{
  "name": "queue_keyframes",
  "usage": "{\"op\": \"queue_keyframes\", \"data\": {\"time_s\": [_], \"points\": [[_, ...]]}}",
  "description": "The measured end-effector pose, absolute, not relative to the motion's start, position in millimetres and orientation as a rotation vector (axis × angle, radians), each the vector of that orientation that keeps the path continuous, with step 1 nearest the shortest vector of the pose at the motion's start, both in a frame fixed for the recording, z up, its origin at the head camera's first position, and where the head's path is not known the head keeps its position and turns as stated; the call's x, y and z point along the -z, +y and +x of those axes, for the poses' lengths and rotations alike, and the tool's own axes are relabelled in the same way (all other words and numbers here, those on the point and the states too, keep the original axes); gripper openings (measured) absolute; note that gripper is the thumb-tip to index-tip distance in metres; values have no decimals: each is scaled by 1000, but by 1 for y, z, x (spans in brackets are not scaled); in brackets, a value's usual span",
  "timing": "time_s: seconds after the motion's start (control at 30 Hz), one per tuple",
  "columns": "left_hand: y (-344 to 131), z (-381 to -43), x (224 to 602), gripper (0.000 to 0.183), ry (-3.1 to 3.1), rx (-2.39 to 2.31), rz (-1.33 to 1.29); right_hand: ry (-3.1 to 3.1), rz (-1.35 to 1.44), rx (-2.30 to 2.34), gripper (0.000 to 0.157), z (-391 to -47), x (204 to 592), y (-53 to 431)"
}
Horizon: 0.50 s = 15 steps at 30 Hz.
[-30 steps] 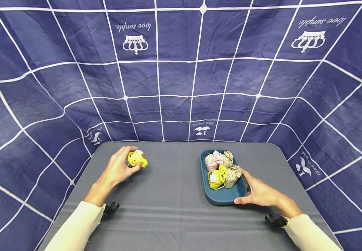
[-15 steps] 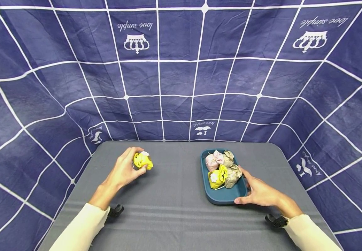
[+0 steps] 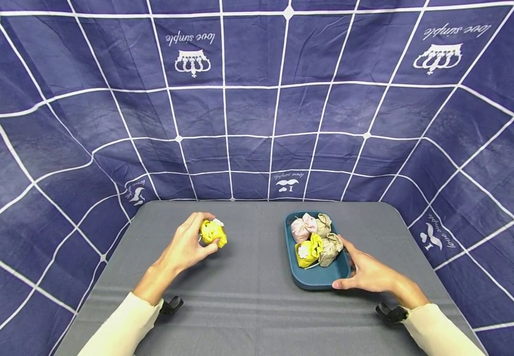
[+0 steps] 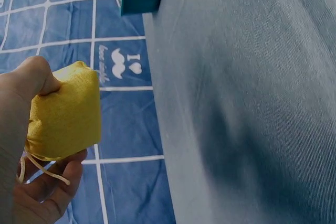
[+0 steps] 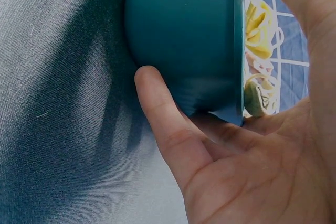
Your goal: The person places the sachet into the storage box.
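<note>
My left hand (image 3: 192, 244) pinches a small yellow drawstring pouch (image 3: 213, 233) between thumb and fingers, held over the left part of the table. In the left wrist view the pouch (image 4: 68, 111) shows its plain yellow base, with its cord (image 4: 50, 170) dangling by the fingers. On the right stands a blue rectangular box (image 3: 312, 283). It contains a pink pouch (image 3: 302, 228), a yellow pouch with a white flower (image 3: 304, 252) and two beige pouches (image 3: 329, 251). My right hand (image 3: 368, 272) grips the box's near right corner, fingers along its outer wall (image 5: 184, 30).
A grey cloth covers the table (image 3: 248, 306), with creases toward the front. Blue fabric with white grid lines (image 3: 257, 109) hangs behind it and along both sides. Each wrist wears a black strap mount (image 3: 172, 305).
My left hand has carried the yellow pouch to the right, a little toward the box. The right hand and the box have stayed in place.
</note>
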<state>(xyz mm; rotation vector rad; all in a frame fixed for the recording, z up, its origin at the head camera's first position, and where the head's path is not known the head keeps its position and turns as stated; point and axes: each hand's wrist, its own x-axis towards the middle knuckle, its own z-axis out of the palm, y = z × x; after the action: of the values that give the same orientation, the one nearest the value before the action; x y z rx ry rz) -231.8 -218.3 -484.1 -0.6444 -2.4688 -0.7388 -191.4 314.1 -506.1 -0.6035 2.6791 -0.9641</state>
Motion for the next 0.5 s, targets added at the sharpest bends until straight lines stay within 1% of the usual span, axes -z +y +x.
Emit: {"op": "queue_keyframes", "data": {"time_s": [0.5], "points": [[-186,-218,480,60,-2502,802,-716,2658,-609,981,139,-193,505,314]]}}
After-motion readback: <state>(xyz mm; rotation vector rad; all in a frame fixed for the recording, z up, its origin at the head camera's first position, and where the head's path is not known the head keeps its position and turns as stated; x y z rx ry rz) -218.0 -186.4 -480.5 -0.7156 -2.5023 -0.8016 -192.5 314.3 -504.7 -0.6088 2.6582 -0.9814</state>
